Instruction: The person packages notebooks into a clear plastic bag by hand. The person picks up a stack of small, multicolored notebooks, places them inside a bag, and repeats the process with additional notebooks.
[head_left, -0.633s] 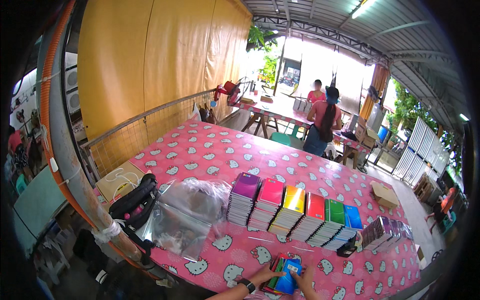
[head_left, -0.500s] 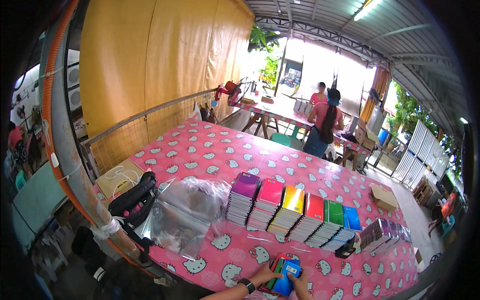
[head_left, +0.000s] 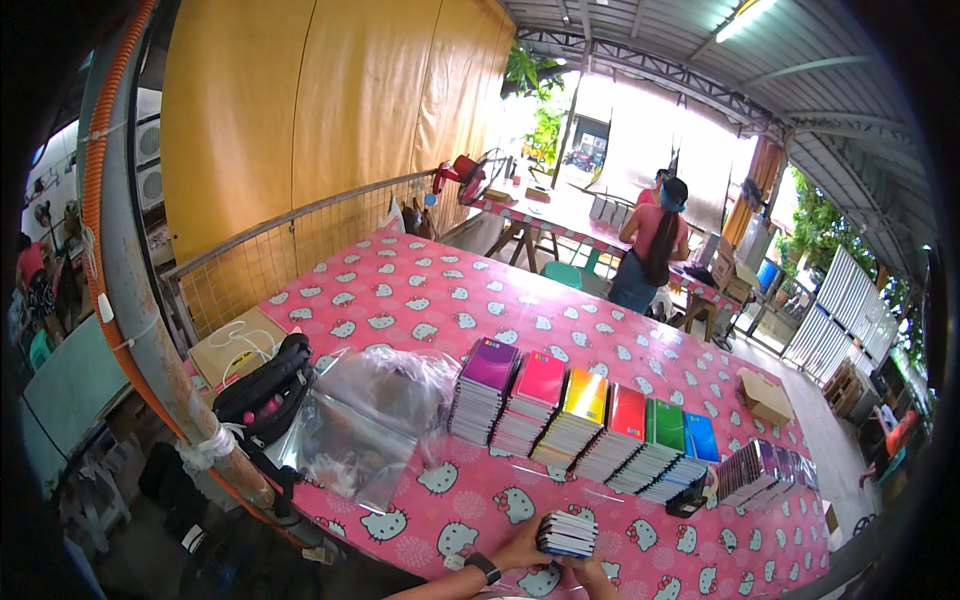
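Pink plastic cloth printed with white cat faces covers the long table [head_left: 420, 290], which runs from the lower edge of the frame up toward the centre. Behind it, filling the upper left, hangs a wide yellow-orange curtain [head_left: 330, 100] above a wire fence. A second table stands farther back at upper centre, where a person in a pink top [head_left: 650, 250] faces away.

Across the middle of the pink table stands a row of notebook stacks [head_left: 585, 425], their covers purple, magenta, yellow-orange, red, green and blue from left to right, each leaning on the next. To the right of the row lies a fanned pile of dark-covered books [head_left: 765, 470], and beyond it, near the table's right edge, a small brown cardboard box [head_left: 768, 398]. Left of the row sits a heap of clear plastic bags [head_left: 370, 420], and left of that a black bag [head_left: 265, 390] beside a flat brown paper bag [head_left: 225, 345] with white handles.

At the bottom centre, the small stack of notebooks [head_left: 567, 533] rests on the cloth, well in front of the coloured row; only its white page edges and dark top show. The left hand [head_left: 522, 547], with a dark watch on the wrist, closes around its left side. The right hand [head_left: 590, 572] grips its lower right corner from beneath, fingers curled against it.
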